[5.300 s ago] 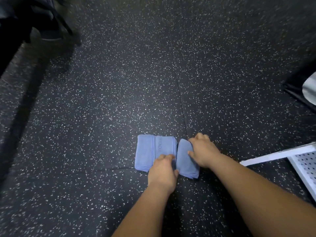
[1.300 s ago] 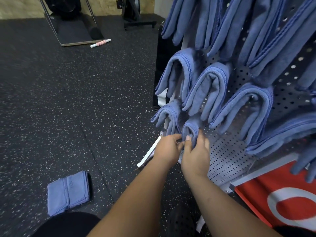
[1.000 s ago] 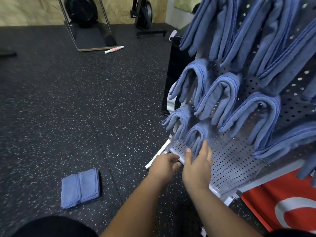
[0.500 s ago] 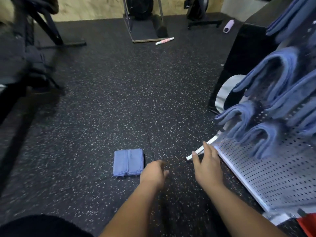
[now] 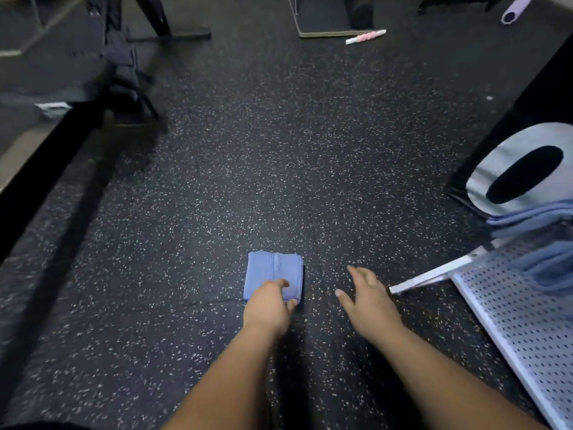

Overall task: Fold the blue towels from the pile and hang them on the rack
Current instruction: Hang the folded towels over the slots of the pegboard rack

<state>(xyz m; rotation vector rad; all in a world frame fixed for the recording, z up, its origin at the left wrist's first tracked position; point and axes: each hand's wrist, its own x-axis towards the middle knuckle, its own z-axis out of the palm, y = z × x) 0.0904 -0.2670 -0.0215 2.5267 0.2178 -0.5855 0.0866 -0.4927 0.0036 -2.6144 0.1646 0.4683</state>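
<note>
So, left hand (image 5: 269, 307) is down on the near edge of the folded blue towel (image 5: 273, 270), fingers curled over the top and thumb at the corner. Looks like a pinch, though it's a bit blurry. Right hand (image 5: 367, 297) is spread wide open above the floor (image 5: 217, 181), holding nothing, between the towel and the white rack (image 5: 527, 324). Towel lies flat on the floor.

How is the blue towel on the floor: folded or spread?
Folded: the blue towel is a compact rectangle with a flap edge down its middle.
</note>
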